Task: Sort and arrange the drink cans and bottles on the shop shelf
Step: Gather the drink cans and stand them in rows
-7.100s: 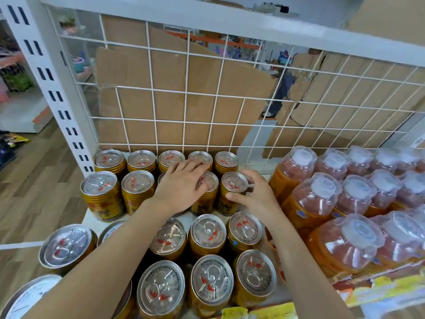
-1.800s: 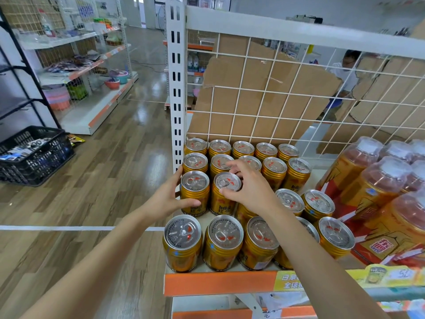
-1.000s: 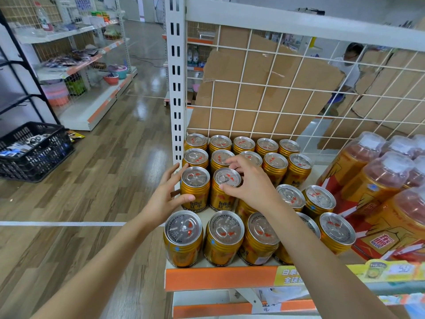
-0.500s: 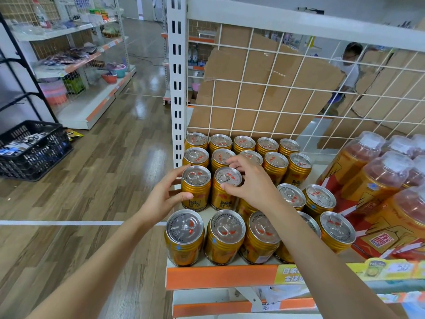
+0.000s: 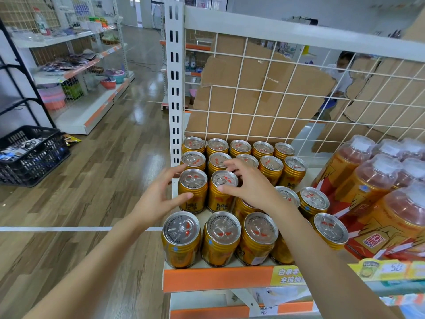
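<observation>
Gold drink cans stand in rows on the left part of the shelf (image 5: 218, 278). My left hand (image 5: 158, 196) cups the leftmost can of the third row (image 5: 192, 192) from its left, thumb on the front and fingers reaching behind. My right hand (image 5: 250, 187) pinches the top of the can beside it (image 5: 220, 199), thumb at the front rim and fingers over the back rim. My right forearm hides part of the cans below it. Orange drink bottles (image 5: 368, 180) with clear caps fill the shelf's right side.
A white wire grid (image 5: 253, 100) backed by cardboard closes the shelf's rear, and a white slotted post (image 5: 176, 88) stands at its left end. A black basket (image 5: 30, 153) sits on the wooden floor to the left. A person (image 5: 340, 72) is visible behind the grid.
Seven seconds ago both hands worked cans further back, seen from closer. Over the last two seconds they stay on the same two third-row cans, barely shifting.
</observation>
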